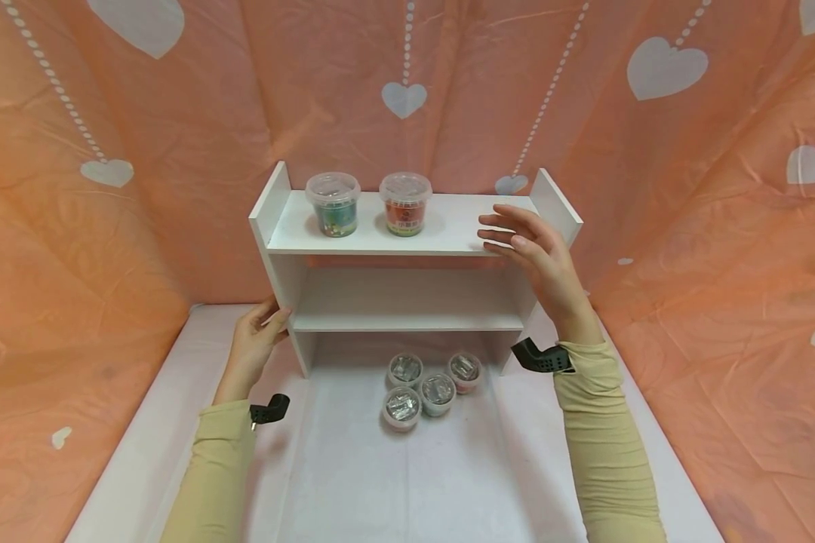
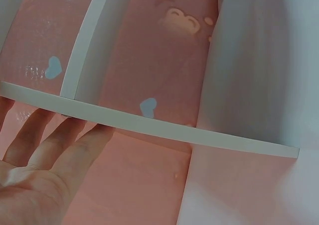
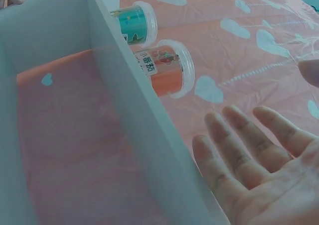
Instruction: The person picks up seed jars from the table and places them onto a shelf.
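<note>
A white shelf unit (image 1: 407,320) stands against the back, with a green-labelled tub (image 1: 337,215) and a red-labelled tub (image 1: 405,215) upright on its top board. My left hand (image 1: 250,348) rests its fingers against the outside of the left side panel (image 2: 149,128). Over the right end of the top board is my right hand (image 1: 539,253), fingers spread and nothing in them. In the right wrist view that palm (image 3: 284,185) lies beside the shelf edge, to the right of both tubs. Whether its fingertips touch the board I cannot tell.
Several small lidded tubs (image 1: 403,408) with silvery contents stand clustered on the white tabletop (image 1: 380,490), below and in front of the lowest opening. An orange cloth with white hearts (image 1: 404,99) hangs behind and at both sides.
</note>
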`<state>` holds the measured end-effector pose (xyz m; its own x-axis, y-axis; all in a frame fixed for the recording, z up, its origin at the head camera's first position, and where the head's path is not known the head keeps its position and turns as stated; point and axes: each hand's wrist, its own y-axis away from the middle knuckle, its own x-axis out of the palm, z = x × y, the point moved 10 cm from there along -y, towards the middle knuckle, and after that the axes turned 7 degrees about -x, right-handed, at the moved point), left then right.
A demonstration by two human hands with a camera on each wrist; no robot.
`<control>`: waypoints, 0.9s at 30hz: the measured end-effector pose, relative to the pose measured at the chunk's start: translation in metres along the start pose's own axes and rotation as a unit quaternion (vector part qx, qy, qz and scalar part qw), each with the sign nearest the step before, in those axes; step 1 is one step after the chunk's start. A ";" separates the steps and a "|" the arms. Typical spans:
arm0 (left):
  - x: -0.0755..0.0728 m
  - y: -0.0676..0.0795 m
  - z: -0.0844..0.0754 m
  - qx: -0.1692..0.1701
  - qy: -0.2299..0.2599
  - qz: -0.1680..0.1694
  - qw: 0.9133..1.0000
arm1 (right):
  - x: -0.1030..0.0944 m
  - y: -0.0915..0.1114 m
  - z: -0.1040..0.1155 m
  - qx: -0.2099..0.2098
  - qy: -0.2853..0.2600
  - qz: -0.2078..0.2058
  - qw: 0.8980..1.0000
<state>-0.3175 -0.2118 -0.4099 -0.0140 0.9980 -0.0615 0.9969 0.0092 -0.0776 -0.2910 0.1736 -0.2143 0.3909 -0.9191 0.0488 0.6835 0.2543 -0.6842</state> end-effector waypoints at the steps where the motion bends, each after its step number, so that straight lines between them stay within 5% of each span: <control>1: 0.000 0.000 0.000 0.000 0.000 0.000 1.000 | 0.000 0.001 0.000 -0.003 -0.001 0.004 1.000; 16: -0.001 0.002 0.001 -0.004 -0.007 0.002 1.000 | 0.007 0.030 -0.012 0.013 0.021 0.077 0.997; 27: -0.002 0.002 -0.003 -0.011 0.007 -0.009 1.000 | 0.002 0.055 -0.036 0.045 0.020 0.091 0.995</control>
<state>-0.3149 -0.2135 -0.4067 -0.0305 0.9985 -0.0457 0.9980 0.0279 -0.0568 -0.2748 0.1752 -0.2784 0.4889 -0.8666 -0.1000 0.6575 0.4414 -0.6106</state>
